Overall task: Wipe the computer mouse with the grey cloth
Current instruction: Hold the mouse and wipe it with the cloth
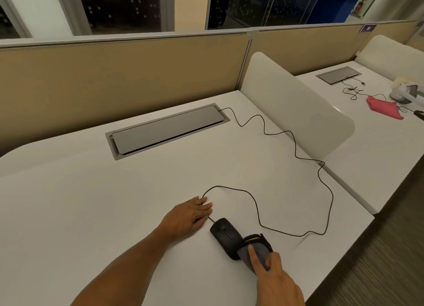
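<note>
A black wired computer mouse (223, 233) lies on the white desk (114, 202) near its front edge. The grey cloth (254, 252), dark-edged with a yellow stripe, is bunched against the mouse's rear right side. My right hand (273, 280) grips the cloth, thumb pressed on top of it. My left hand (191, 216) lies flat on the desk just left of the mouse, fingers together, resting on the mouse cable (296, 152) where it leaves the mouse.
The cable loops over the desk to a grey cable hatch (165, 131). A white divider panel (296, 104) stands at the right. The neighbouring desk holds a pink cloth (383, 107), a headset (406, 92) and cables. The desk edge drops to carpet at the right.
</note>
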